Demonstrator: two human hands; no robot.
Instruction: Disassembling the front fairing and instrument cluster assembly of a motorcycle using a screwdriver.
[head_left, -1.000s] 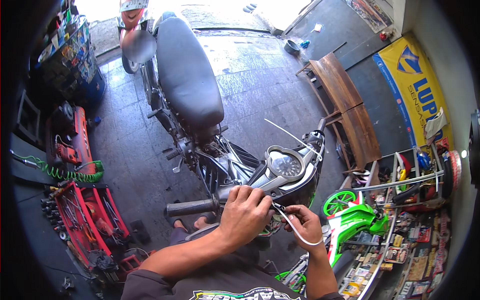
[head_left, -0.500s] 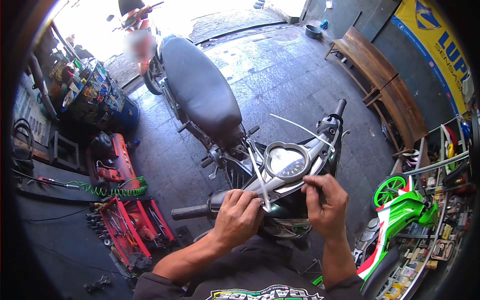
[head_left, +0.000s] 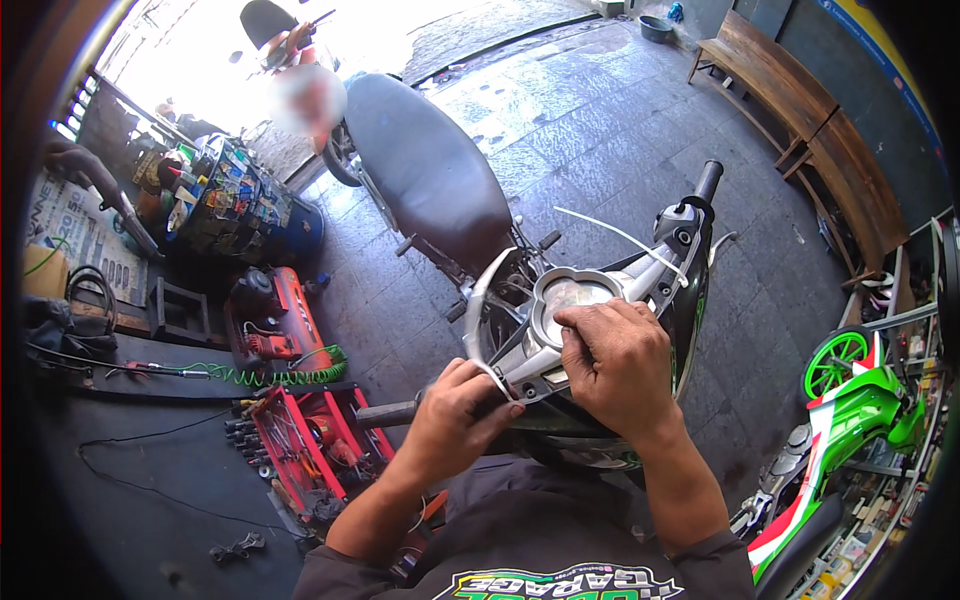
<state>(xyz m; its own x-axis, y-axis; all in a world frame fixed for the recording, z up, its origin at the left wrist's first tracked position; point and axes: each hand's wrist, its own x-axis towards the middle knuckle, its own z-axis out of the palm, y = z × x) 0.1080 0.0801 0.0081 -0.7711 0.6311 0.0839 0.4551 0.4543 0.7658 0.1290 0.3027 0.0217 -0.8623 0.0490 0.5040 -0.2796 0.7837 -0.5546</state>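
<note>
My left hand (head_left: 455,412) is closed by the left side of a motorbike's grey handlebar cover (head_left: 535,380), its fingers pinching the lower end of a white plastic strip (head_left: 474,318). That strip bows up and away from the cover and looks like a cable tie. My right hand (head_left: 625,365) is curled over the round speedometer (head_left: 572,296), hiding its near part; whatever its fingertips hold, if anything, cannot be seen. A second thin white strip (head_left: 625,236) sticks out from the cover near the right handlebar grip (head_left: 709,182).
Beyond the handlebars is the dark seat (head_left: 425,160). To the left lie a red tool tray (head_left: 318,440), a red compressor (head_left: 292,310) with a green coiled hose, and a blue drum (head_left: 300,235). A wooden bench (head_left: 800,110) and a green minibike (head_left: 855,430) stand on the right.
My right hand has moved up and left onto the speedometer. The strip at my left hand, straighter before, now bows outward. The whole view has shifted a little.
</note>
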